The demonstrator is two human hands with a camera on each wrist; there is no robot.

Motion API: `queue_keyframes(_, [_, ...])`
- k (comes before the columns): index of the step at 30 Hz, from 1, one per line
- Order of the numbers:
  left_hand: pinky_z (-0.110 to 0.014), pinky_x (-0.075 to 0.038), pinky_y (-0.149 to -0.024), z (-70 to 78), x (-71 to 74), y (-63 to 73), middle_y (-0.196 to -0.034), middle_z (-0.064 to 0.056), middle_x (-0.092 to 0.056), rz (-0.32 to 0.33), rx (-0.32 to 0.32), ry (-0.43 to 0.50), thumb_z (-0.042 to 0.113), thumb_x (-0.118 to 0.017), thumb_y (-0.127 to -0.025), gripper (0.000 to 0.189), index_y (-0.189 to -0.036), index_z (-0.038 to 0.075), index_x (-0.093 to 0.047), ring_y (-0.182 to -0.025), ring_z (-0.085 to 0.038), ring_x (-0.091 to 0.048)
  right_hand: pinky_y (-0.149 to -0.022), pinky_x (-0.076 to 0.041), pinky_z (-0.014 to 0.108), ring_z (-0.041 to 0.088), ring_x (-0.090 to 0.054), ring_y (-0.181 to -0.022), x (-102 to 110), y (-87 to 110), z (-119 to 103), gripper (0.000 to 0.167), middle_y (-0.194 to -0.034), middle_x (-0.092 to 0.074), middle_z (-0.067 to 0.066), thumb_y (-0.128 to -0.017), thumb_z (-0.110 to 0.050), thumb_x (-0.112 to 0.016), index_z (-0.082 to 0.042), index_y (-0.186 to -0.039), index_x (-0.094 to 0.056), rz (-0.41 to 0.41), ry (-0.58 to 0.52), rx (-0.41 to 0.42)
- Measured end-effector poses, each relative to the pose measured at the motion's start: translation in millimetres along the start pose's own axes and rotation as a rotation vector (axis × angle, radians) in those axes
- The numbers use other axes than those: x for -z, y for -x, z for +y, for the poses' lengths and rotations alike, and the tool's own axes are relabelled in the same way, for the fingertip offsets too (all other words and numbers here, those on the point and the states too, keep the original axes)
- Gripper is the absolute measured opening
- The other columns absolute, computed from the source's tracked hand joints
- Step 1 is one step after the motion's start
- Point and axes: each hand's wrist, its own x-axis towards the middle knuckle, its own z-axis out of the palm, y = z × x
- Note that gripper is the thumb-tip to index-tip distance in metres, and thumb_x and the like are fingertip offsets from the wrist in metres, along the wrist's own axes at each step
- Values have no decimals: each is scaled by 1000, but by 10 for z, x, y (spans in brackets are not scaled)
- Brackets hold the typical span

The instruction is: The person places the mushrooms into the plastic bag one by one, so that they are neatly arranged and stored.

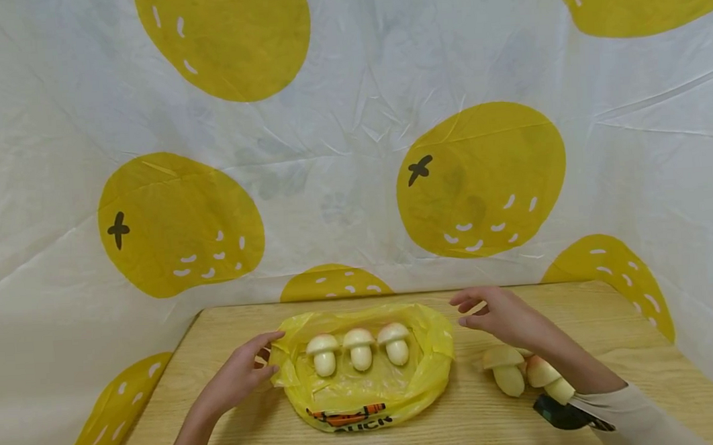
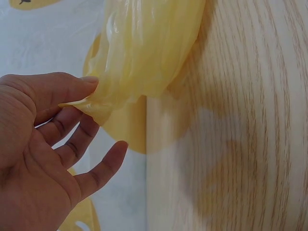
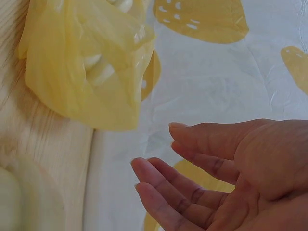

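A thin yellow plastic bag (image 1: 434, 380) lies spread on the table with its mouth turned up. Inside it, three toy mushrooms (image 1: 360, 350) with pale stems and rounded caps rest in a row. My left hand (image 1: 237, 373) pinches the bag's left edge between thumb and fingers, plain in the left wrist view, where the bag (image 2: 144, 48) hangs from the fingertips. To the right of the bag, my right hand (image 1: 497, 316) holds nothing, its fingers loosely bent and apart from the plastic. Under the right forearm lie more mushrooms (image 1: 506, 372), partly hidden by the arm.
The wooden table (image 1: 217, 337) ends at a white sheet (image 1: 343, 203) printed with yellow fruit, which hangs behind and at both sides. Dark lettering and an orange print (image 1: 348, 416) mark the bag's front.
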Motion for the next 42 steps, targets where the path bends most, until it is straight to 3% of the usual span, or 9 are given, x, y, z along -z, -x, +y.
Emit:
queue_keyframes(18, [-42,-52,-84,12,0,14,-139,-17,-56,9,3,-8,3,-67,-96,56,-149,3,-49,-103,-22,-57,-78,-58,42,32,-69,-96,189,188,356,37,-114,-69,19,-95,-11,-71,5,-127,-64,14,13,-59])
queue_keyframes(34, [-43,-52,-85,-14,15,14,-140,-18,-55,11,-8,-19,4,-67,-96,57,-150,4,-48,-103,-22,-57,-73,-59,36,36,-70,-95,324,301,589,38,-111,-69,21,-93,-6,-72,9,-126,-63,16,73,-52])
queue_keyframes(42, [-43,-52,-85,12,7,8,-141,-18,-55,-4,-2,-9,4,-67,-97,56,-150,4,-48,-104,-22,-58,-76,-58,43,37,-69,-94,357,336,642,37,-106,-70,19,-89,-4,-74,8,-122,-65,64,150,-62])
